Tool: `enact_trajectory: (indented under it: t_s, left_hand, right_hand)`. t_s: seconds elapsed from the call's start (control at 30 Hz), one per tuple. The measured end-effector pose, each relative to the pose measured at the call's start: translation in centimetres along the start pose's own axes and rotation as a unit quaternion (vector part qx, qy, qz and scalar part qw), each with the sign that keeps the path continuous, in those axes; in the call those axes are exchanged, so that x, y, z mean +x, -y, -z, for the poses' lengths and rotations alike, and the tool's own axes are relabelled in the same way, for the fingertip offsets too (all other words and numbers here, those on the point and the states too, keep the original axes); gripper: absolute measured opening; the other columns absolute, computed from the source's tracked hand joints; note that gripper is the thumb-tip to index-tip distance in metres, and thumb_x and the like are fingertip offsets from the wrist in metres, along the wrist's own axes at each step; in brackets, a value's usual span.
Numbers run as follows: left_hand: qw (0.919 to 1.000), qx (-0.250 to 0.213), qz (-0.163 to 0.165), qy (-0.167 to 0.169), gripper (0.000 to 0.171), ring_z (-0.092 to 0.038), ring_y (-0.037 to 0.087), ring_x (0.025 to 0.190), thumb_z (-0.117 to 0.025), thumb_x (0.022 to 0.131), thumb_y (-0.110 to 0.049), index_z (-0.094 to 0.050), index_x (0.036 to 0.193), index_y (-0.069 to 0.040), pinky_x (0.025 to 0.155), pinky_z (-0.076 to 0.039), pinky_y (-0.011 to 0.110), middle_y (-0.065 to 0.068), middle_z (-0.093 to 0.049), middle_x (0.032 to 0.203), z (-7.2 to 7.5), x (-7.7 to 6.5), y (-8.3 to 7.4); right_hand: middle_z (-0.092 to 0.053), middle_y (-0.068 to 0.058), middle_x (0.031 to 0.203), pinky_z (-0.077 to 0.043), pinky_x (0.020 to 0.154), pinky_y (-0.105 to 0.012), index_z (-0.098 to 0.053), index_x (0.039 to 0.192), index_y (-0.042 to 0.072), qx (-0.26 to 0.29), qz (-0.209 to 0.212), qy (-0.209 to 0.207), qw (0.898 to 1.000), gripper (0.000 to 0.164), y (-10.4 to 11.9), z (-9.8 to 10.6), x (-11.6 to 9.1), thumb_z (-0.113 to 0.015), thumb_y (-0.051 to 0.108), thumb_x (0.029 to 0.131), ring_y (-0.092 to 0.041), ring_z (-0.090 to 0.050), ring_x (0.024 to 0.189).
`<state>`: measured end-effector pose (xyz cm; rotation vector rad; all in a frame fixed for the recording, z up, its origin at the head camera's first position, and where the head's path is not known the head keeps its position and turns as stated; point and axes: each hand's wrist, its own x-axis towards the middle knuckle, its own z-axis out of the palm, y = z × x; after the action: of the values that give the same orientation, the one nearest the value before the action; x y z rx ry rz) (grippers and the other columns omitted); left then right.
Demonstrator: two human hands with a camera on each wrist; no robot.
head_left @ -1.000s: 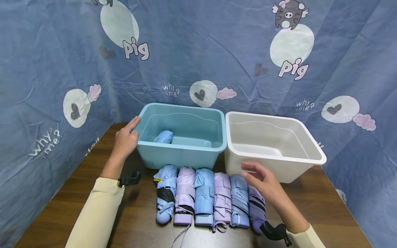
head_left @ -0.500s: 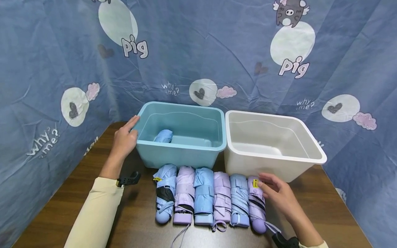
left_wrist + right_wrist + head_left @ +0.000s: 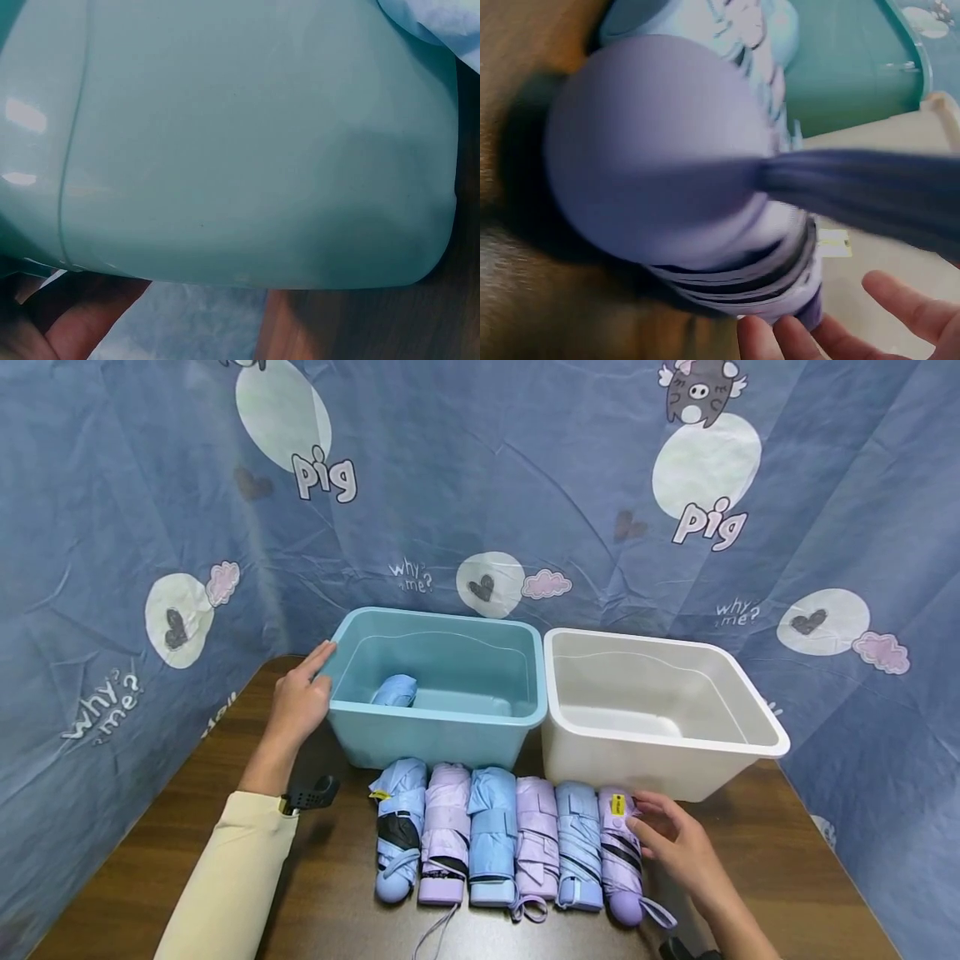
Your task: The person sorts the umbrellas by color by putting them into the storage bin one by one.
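My left hand (image 3: pixel 300 702) rests against the left rim of a teal bin (image 3: pixel 442 739), with straight fingers along its outside. In the left wrist view, the bin's wall (image 3: pixel 247 150) fills most of the picture, and a finger (image 3: pixel 90 319) shows beyond its edge. My right hand (image 3: pixel 678 847) is beside the upper end of a folded purple umbrella (image 3: pixel 621 860), the rightmost in a row. Its thumb and fingers are apart, fingertips right at the umbrella's side. The right wrist view shows the umbrella's round handle (image 3: pixel 652 150) and strap (image 3: pixel 870 191) up close.
Several more folded umbrellas (image 3: pixel 492 835), blue and lilac, lie side by side on the wooden table (image 3: pixel 322 893). A light blue umbrella (image 3: pixel 395 691) lies inside the teal bin. To its right stands a white bin (image 3: pixel 622 760). A blue printed cloth (image 3: pixel 420 485) hangs behind.
My right hand has moved down and right from in front of the white bin to the purple umbrella's right side, uncovering its yellow tag. The left hand stays at the teal rim.
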<state>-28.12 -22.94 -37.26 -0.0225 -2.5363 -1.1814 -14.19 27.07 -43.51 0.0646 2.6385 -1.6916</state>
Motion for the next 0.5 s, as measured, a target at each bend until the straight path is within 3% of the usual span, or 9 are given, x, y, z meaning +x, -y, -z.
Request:
enact_trajectory:
  t_s: [0.2, 0.5]
  left_hand:
    - [1.0, -0.005, -0.001, 0.001, 0.058, -0.027, 0.031, 0.142, -0.034, 0.092, -0.009, -0.04, 0.148, -0.02, 0.108, -0.027, 0.055, -0.003, -0.033, 0.154, -0.1, -0.1, 0.1]
    - [1.0, -0.008, 0.0, 0.0, 0.057, -0.027, 0.031, 0.142, -0.034, 0.092, -0.009, -0.04, 0.149, -0.019, 0.109, -0.025, 0.055, -0.002, -0.033, 0.154, 0.0, -0.2, 0.1]
  right_hand:
    - [-0.047, -0.026, 0.135, -0.055, 0.07, -0.034, -0.045, 0.141, 0.01, -0.002, -0.014, 0.005, 1.0, 0.058, -0.8, -0.4, -0.3, -0.069, 0.016, 0.089, -0.036, -0.061, 0.107]
    - [-0.044, -0.029, 0.136, -0.053, 0.067, -0.037, -0.033, 0.15, 0.017, -0.038, -0.026, 0.033, 0.998, 0.079, -1.2, -1.0, -0.5, -0.075, 0.018, 0.083, -0.038, -0.06, 0.104]
